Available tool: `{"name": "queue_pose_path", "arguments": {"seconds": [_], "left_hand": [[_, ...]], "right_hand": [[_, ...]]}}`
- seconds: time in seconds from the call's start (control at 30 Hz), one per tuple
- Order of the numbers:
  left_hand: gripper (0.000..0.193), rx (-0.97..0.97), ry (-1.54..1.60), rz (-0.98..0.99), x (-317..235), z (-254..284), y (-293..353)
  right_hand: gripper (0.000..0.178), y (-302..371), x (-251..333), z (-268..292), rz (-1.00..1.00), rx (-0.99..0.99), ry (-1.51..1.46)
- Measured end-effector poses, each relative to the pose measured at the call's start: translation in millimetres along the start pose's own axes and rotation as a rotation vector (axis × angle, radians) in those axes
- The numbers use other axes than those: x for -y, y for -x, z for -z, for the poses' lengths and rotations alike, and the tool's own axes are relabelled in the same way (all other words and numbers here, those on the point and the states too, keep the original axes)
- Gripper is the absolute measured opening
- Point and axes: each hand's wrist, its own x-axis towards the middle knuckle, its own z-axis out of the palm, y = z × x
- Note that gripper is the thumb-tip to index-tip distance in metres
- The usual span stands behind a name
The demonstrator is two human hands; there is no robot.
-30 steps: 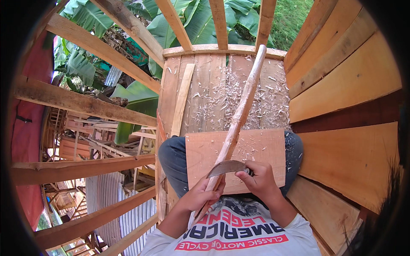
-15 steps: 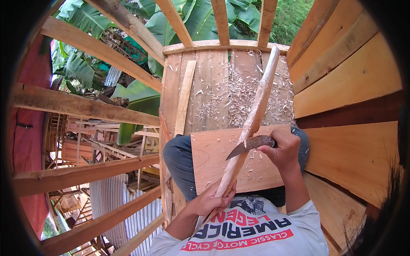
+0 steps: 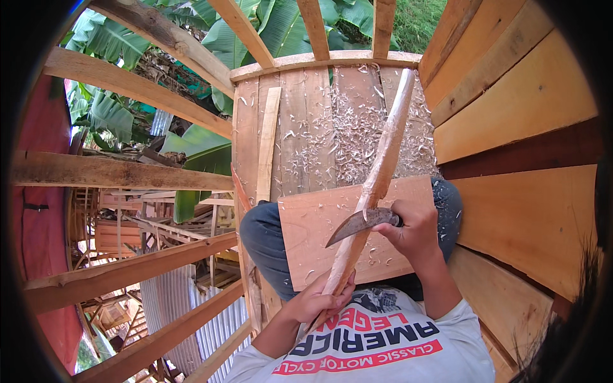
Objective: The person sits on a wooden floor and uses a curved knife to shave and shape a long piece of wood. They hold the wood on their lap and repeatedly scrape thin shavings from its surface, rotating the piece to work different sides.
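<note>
A long, pale wooden stick (image 3: 385, 153) with a rough carved face slants from my torso up over my lap, its far end above the floor. My left hand (image 3: 317, 299) is closed around its near part, close to my shirt. In my right hand (image 3: 414, 231) is a knife (image 3: 361, 225) with a broad, dark, spotted blade; the fingers wrap its handle and hide most of it. The blade lies across the stick, tip toward the left. Under both, a flat wooden board (image 3: 300, 223) rests on my thighs, with a few shavings on it.
Curled wood shavings (image 3: 354, 131) litter the plank floor (image 3: 246, 127) ahead. A loose wooden strip (image 3: 269, 143) lies at its left. Slatted rails (image 3: 128, 172) stand on the left, a plank wall (image 3: 523, 140) on the right. Banana leaves (image 3: 281, 29) show beyond.
The knife blade has turned a little and sits slightly nearer my body along the stick. My left hand keeps its hold. The whole view has shifted slightly.
</note>
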Motion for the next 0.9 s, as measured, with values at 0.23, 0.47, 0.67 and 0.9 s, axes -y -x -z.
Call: {"name": "queue_pose_path", "arguments": {"seconds": [0.23,0.47,0.67,0.9], "left_hand": [[0.042,-0.095,-0.024,-0.063,-0.1,1.7,-4.5],[0.046,-0.287,-0.490,-0.071,-6.0,-7.6,-3.4],[0.042,-0.260,-0.386,-0.048,-8.9,-11.4,-3.1],[0.045,-0.217,-0.261,-0.057,-6.9,-6.4,5.7]], "right_hand": [[0.058,4.3,0.9,-1.1,-0.102,0.080,-0.076],[0.057,14.3,5.7,5.1,-0.036,0.042,-0.032],[0.057,5.7,5.5,4.9,0.006,-0.017,-0.029],[0.052,-0.7,-5.9,2.1,-0.034,0.008,0.003]]}}
